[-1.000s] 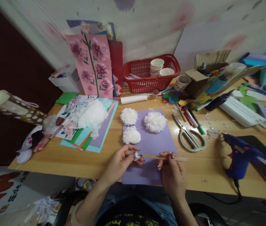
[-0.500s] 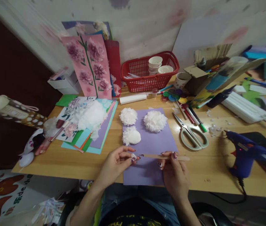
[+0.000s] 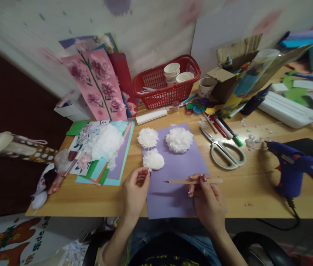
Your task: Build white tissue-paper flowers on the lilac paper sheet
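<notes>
On a purple sheet of paper (image 3: 170, 201) lie three white ruffled paper flowers: a small one (image 3: 148, 138) at upper left, a large one (image 3: 179, 140) at upper right, and one with a smooth, pale rounded middle (image 3: 154, 161) below. My left hand (image 3: 136, 188) is closed, thumb and finger pinching a small white paper piece at this lower flower's bottom edge. Between the fingers of my right hand (image 3: 207, 197) is a pale wooden stick (image 3: 182, 181), held level above the sheet. Its dark tip points left toward my left hand.
Scissors (image 3: 224, 151) and a blue glue gun (image 3: 291, 170) lie to the right, with loose pearl beads (image 3: 252, 139) between them. A red basket (image 3: 163, 98) with paper cups stands behind. Stacked coloured papers (image 3: 125, 155) with white tissue (image 3: 105, 138) lie left.
My left hand has moved slightly left and up, bringing the white paper piece to the lower flower's edge. My right hand still holds the stick in nearly the same spot. The view has shifted a little.
</notes>
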Demonstrator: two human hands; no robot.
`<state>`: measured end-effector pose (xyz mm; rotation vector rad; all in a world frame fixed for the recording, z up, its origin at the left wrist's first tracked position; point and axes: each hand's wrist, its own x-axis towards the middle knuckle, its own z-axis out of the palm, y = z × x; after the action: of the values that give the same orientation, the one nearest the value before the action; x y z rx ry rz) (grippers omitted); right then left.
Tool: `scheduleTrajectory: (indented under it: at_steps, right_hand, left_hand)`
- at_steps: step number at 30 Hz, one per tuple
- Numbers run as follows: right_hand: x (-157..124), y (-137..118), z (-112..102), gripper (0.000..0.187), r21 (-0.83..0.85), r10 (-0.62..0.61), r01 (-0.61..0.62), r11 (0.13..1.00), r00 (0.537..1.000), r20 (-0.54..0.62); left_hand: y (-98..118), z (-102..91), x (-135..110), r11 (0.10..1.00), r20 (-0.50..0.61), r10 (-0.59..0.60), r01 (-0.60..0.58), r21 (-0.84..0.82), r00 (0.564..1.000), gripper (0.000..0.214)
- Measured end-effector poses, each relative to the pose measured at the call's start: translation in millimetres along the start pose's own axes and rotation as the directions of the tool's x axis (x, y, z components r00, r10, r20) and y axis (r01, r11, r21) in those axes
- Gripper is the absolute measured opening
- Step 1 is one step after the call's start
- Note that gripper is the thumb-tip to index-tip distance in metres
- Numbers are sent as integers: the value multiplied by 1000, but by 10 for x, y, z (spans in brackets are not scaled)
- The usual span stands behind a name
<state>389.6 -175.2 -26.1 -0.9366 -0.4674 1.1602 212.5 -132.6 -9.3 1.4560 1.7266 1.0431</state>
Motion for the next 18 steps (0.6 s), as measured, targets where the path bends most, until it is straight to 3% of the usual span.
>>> scheduleTrajectory:
  at_steps: [6, 18]
  right_hand:
    - [-3, 15, -15, 28, 21, 0, 0, 1000, 1000, 22]
    - [-3, 15, -22, 28, 43, 28, -29, 999, 999, 21]
  left_hand:
    - [-103, 80, 58, 1000, -63, 7, -8, -2, 998, 17]
    - [-70, 117, 43, 997, -87, 19, -12, 74, 996, 18]
